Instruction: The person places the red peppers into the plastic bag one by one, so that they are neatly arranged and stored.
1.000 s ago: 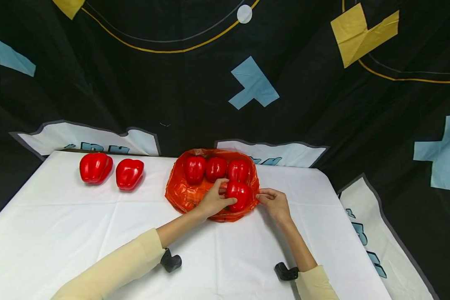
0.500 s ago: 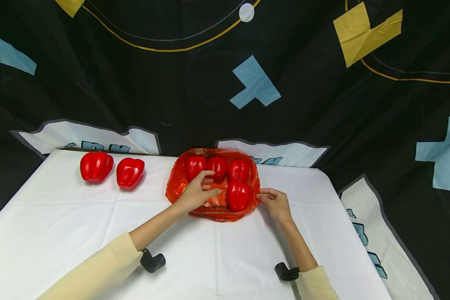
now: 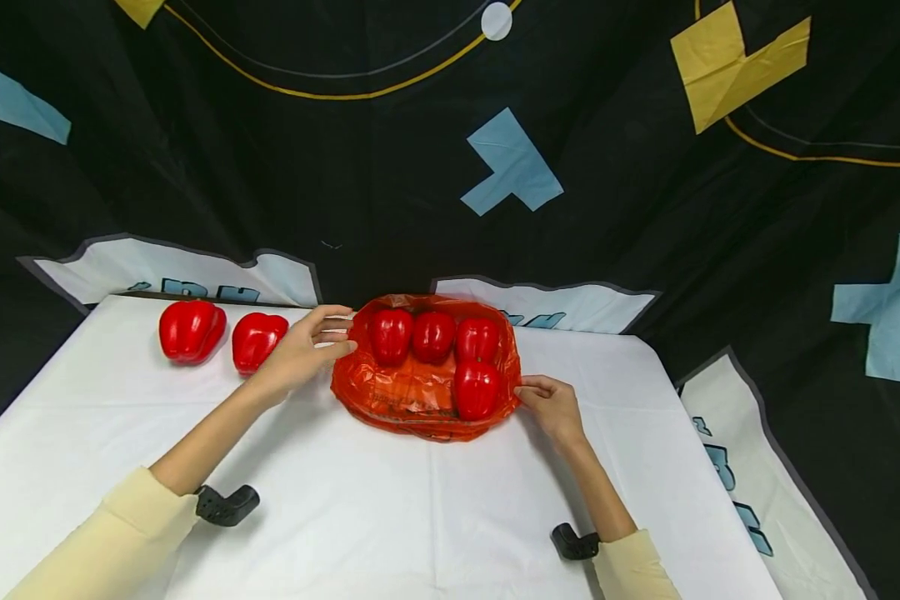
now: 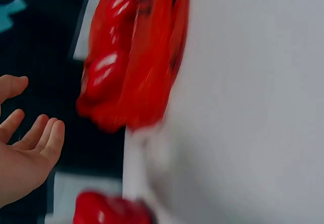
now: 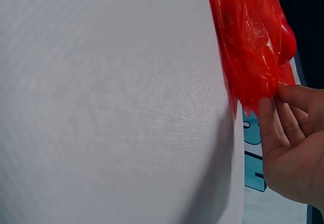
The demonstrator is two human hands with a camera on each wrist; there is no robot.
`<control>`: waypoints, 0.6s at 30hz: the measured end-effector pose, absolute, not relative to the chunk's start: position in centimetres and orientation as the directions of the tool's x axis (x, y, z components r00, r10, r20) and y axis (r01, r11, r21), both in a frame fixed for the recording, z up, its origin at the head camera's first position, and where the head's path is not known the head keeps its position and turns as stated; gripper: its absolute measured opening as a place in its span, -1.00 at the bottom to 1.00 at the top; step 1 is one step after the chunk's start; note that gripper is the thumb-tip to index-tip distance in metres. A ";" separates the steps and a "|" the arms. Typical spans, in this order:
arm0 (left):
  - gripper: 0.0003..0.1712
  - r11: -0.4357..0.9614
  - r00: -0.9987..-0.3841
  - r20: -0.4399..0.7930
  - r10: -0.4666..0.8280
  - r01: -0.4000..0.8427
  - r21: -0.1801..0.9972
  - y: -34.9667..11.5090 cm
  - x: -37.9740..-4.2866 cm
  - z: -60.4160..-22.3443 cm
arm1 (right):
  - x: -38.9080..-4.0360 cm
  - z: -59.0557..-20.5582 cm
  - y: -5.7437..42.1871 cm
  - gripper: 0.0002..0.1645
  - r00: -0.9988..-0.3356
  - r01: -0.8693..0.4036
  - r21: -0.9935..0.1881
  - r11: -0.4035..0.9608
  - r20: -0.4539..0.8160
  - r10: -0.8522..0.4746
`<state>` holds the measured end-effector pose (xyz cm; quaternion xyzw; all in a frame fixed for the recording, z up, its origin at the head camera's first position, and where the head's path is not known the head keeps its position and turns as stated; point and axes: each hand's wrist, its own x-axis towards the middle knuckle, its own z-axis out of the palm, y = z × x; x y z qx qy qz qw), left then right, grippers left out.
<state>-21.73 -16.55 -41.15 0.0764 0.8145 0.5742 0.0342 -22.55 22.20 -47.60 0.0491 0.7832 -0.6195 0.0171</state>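
A red plastic bag point(image 3: 397, 400) lies with its mouth spread wide on the white table. Inside it sit several red bell peppers point(image 3: 477, 390), three in a back row and one in front at the right. My right hand point(image 3: 551, 408) pinches the bag's right rim between thumb and fingers, as the right wrist view also shows. Left of the bag, my left hand point(image 3: 300, 354) is in the air with fingers spread and nothing in them. Two more bell peppers point(image 3: 192, 332) rest on the table at the left; the nearer one point(image 3: 255, 337) is partly hidden behind the left hand.
The table has a white cloth point(image 3: 345, 517). Behind it hangs a black curtain point(image 3: 307, 183) with blue and yellow shapes. A black wrist mount point(image 3: 227, 506) sits on the left forearm, and another black mount point(image 3: 574, 542) on the right.
My left hand has let go of the front bell pepper in the bag and moved left, out over the bag's left rim. The right hand stays at the right rim.
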 end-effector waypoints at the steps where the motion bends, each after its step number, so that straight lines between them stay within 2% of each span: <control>1: -0.31 0.350 -0.988 0.037 0.151 0.089 0.932 -17.5 -21.6 -40.9 | -22.6 -47.6 22.2 -0.79 -0.995 0.096 -0.969 0.226 -0.086 0.056; 10: -0.24 0.491 -0.998 0.064 -0.013 0.050 0.869 -26.0 -20.7 -39.0 | -22.5 -47.4 22.3 -0.78 -0.997 0.074 -0.969 0.235 -0.065 0.043; 18: -0.28 0.565 -0.991 0.049 -0.126 -0.031 0.825 -32.3 -21.2 -40.0 | -22.5 -47.4 22.4 -0.79 -0.997 0.069 -0.973 0.222 -0.059 0.049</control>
